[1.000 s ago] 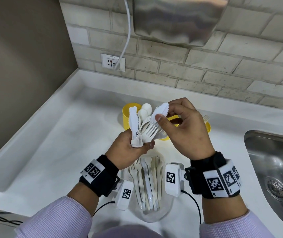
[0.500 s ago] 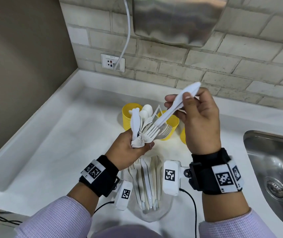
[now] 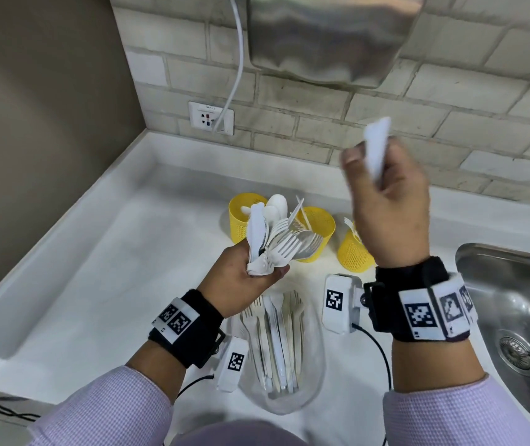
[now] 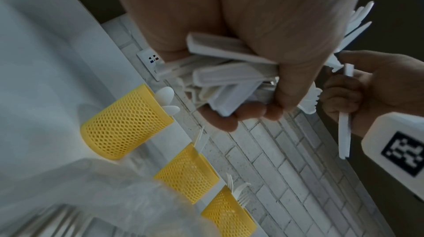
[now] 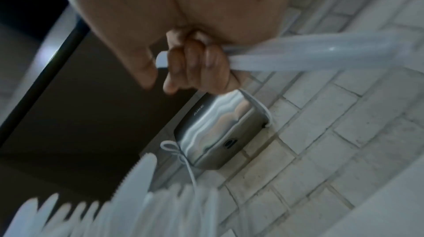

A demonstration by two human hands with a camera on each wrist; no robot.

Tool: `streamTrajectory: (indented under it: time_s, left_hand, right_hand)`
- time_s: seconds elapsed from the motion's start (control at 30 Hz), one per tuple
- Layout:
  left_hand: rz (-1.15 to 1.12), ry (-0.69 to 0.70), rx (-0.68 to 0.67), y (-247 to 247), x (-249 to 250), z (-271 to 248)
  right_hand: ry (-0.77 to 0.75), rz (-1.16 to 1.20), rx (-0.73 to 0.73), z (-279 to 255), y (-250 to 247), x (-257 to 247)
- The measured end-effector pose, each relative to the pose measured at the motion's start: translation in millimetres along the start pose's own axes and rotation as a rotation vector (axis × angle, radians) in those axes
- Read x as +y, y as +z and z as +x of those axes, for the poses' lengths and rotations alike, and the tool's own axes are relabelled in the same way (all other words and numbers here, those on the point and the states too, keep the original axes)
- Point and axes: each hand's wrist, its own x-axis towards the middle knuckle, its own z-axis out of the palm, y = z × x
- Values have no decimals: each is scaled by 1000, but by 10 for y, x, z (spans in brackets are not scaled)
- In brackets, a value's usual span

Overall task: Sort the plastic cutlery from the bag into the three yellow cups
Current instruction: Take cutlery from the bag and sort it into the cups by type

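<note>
My left hand [image 3: 250, 278] grips a bundle of white plastic cutlery [image 3: 276, 239] by the handles [image 4: 229, 70], forks and knives fanning up over the counter. My right hand [image 3: 383, 201] is raised high at the right and holds one white plastic knife [image 3: 377, 149], blurred by motion [image 5: 309, 55]. Three yellow mesh cups stand in a row behind: the left cup [image 3: 244, 217] holds spoons [image 4: 165, 95], the middle cup [image 3: 318, 226] a knife, the right cup [image 3: 352, 255] forks [image 4: 241, 195]. A clear plastic bag [image 3: 308, 387] with more cutlery lies at the counter's front.
A steel sink [image 3: 515, 304] is set into the white counter [image 3: 112, 268] at the right. A metal hand dryer [image 3: 331, 37] hangs on the brick wall above, its cord running to a socket [image 3: 211, 117]. A raised ledge borders the counter on the left.
My right hand has pulled one knife out of the bundle and lifted it up and to the right. My left hand and its bundle have stayed put.
</note>
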Motion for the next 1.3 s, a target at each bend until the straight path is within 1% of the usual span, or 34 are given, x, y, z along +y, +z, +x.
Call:
streamTrajectory:
  time_s: [0.07,0.1,0.17,0.23,0.33,0.5,0.63,0.67,0.8,0.87,1.0,1.2,1.3]
  left_hand:
    - [11,18,13,-2,11,3]
    - [21,28,16,-3,20,5]
    - [37,38,14,-9,40,3]
    - [41,47,16,-20,53,2]
    - [44,53,25,-32,59,14]
    - [41,45,11,-22,77,0]
    - [39,47,6,-17,87,0]
    - [37,50,6,-19,85,6]
    - [31,82,-9,-24,107,9]
    - [33,90,-16,-21,113,4]
    - [59,137,-5,-1,134,-2]
    - [128,158,15,-22,142,5]
    - [156,150,23,-30,124,5]
  right_hand:
    - [18,-206,-168,-48,36,75]
    - [46,-251,-228,-70,53,103]
    - [85,-284,-296,-120,83,137]
    - [100,-297,-329,-159,102,148]
    - [74,-302,-372,-188,120,146]
    - [37,-338,-393,-148,100,138]
    - [39,-370,-482,-143,85,156]
    - [36,-372,-469,-151,90,158]
    - [46,-296,-309,-170,98,84]
    - [47,-226,-321,-182,94,-2]
    - [9,-171,-413,-205,127,-109]
    - [-13,-172,-377,-243,164,-74]
    - [-12,-151,-391,-249,151,-71]
